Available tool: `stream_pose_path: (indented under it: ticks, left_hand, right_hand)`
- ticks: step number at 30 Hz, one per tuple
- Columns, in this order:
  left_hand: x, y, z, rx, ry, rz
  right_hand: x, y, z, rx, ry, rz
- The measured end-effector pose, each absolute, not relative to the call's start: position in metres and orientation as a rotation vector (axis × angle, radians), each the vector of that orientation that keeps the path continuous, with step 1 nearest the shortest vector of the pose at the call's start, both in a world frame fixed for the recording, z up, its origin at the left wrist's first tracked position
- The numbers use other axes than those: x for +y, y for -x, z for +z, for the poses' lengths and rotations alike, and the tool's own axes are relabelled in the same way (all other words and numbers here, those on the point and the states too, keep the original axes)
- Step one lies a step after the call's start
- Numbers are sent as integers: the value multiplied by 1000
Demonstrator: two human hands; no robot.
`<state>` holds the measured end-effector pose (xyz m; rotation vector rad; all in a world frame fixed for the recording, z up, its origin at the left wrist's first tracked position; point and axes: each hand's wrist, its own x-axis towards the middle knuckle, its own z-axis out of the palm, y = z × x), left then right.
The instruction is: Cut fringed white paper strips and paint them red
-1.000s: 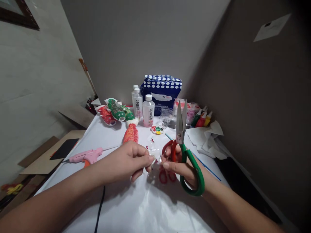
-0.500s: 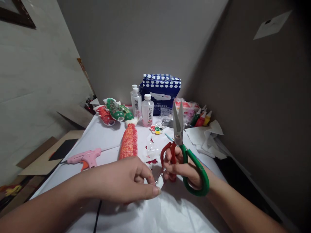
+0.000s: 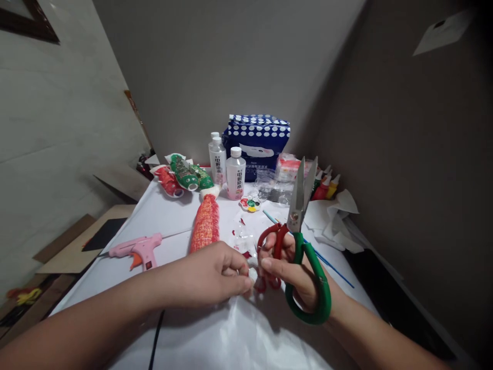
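Note:
My right hand holds a pair of scissors with one red and one green handle. The blades point up and away, slightly parted. My left hand is closed in a pinch close to the right fingers. A small whitish bit shows at its fingertips; I cannot make out its kind. Beyond the left hand lies a long red-and-orange painted fish-like body with a pale end, its near part hidden by the hand. Clear plastic scraps and dark red bits lie between the hands.
A pink glue gun lies left. Painted red and green fish figures, bottles, a paint palette and a blue bag stand behind. Brushes, crumpled white paper and paint tubes are at right.
The scissors in my right hand have tilted to the right, and their blades stand a little further right. My left fingers have shifted slightly and stay pinched.

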<state>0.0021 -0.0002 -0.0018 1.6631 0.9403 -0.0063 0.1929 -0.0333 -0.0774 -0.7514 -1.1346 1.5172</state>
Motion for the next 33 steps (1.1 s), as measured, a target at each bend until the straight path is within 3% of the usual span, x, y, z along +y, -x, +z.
stream_pose_path:
  ticks: [13,20,26,33]
  left_hand:
    - [8,17,5,962,-1486,801]
    - [1,13,6,987,-1505,921]
    - [-4,2,5,1021,-1562,873]
    - [-5,-2,-3,1068,-1677,903]
  right_hand:
    - [-52,-180,-76,-1589,1030,1443]
    - [-62,-177,-53,-1861,993,1500]
    - [-66,-172,-38,-1753,971,1380]
    - [-67,-172,-51,-1586,1060,1494]
